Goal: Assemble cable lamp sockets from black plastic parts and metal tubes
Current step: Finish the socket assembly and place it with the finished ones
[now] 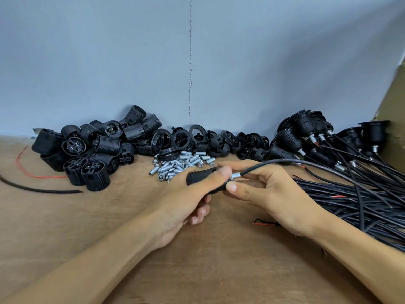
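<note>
A black ribbed plastic socket part (200,176) sits above the middle of the brown wooden table (65,227), clamped in the fingers of the left hand (186,200). At its right end a short threaded silver metal tube (235,176) sits on a black round cable (285,161), and the right hand (269,194) pinches closed just beside that tube, thumb below and fingers above. The cable arcs right into a heap of finished black sockets with cables (328,150), whose leads fan across the table's right side. Behind the hands lies a loose pile of silver threaded tubes (182,164). Further back are black plastic rings and caps (197,137), and to the left a heap of black ribbed socket bodies (92,148). A thin red wire (30,172) and a black cable offcut (39,189) lie at far left. A brown cardboard box wall (392,119) rises at right; its contents are not visible.
</note>
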The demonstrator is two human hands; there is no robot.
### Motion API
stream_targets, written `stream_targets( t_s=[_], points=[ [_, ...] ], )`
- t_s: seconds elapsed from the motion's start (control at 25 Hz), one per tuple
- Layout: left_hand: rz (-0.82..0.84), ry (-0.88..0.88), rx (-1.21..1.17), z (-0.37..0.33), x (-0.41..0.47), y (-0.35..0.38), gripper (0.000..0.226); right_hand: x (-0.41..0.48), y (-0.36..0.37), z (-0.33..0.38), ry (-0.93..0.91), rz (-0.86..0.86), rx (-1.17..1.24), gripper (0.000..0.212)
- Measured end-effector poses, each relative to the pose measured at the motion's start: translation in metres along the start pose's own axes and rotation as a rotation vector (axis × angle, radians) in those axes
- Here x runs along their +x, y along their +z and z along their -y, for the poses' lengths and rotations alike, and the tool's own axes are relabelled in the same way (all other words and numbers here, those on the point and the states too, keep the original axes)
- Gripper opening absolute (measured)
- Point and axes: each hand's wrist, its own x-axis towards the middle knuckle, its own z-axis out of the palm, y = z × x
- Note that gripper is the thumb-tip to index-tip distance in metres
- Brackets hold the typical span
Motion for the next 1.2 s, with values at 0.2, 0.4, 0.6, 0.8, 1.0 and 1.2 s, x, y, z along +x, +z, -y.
stream_targets(
  t_s=[0.2,0.4,0.6,0.8,1.0,1.2],
  points=[
    [-0.099,0.199,0.105,0.005,-0.001,-0.003,0.049,-0.002,0.001,-0.004,0.098,0.069,0.246,0.044],
    [-0.224,0.406,0.36,0.009,-0.004,-0.003,0.045,0.001,0.003,-0.007,0.195,0.043,0.388,0.041],
    [-0.239,0.517,0.448,0.011,-0.005,0.003,0.044,-0.002,0.006,-0.008,0.151,-0.043,0.311,0.037],
    [-0.236,0.531,0.41,0.01,-0.006,0.003,0.04,-0.003,0.012,-0.006,0.127,-0.06,0.38,0.037],
    [-0.248,0.524,0.391,0.006,-0.004,0.003,0.04,-0.003,0.015,-0.003,0.125,-0.073,0.439,0.033],
    [-0.185,0.495,0.452,0.006,-0.008,0.002,0.036,-0.005,0.016,-0.004,0.117,-0.106,0.367,0.037]
  ],
)
